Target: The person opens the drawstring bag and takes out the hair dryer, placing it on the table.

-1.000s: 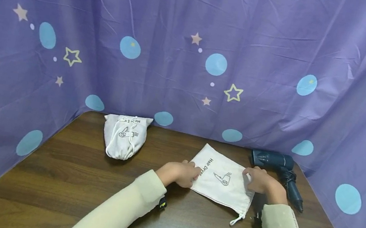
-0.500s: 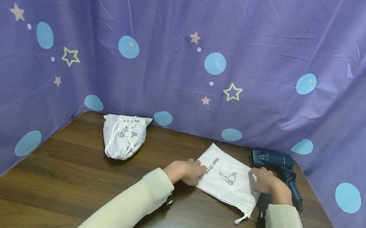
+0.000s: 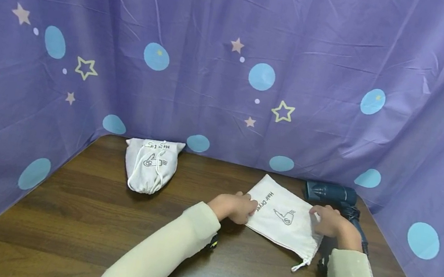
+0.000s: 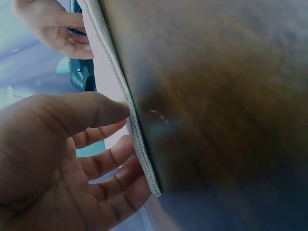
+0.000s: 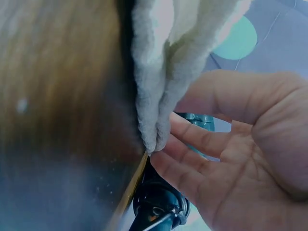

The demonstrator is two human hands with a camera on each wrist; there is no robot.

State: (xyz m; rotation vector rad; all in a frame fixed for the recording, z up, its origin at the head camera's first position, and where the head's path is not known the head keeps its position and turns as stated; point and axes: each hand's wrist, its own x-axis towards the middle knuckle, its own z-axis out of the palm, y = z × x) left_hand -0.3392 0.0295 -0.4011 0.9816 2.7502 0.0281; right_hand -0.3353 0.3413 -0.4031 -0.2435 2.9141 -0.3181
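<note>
A flat white drawstring bag (image 3: 280,209), printed with "Hair Dryer" and a dryer drawing, lies low over the wooden table between both hands. My left hand (image 3: 237,208) pinches its left end; in the left wrist view the thumb (image 4: 108,110) meets the hemmed edge, fingers bent behind it. On the opposite side my right hand (image 3: 329,224) pinches the gathered mouth end, where folded cloth (image 5: 159,82) shows against the fingers in the right wrist view. A knotted cord (image 3: 301,265) hangs from the near corner.
A dark blue hair dryer (image 3: 330,193) lies at the back right, its handle partly behind the right hand and wrist. Another white drawstring bag (image 3: 149,170), rounded and full, sits at the back left. A purple curtain (image 3: 207,122) borders the table (image 3: 104,236).
Both hands have shifted right together, and the flat bag has slid right with them, closer to the hair dryer. The full bag and the dryer stay in place.
</note>
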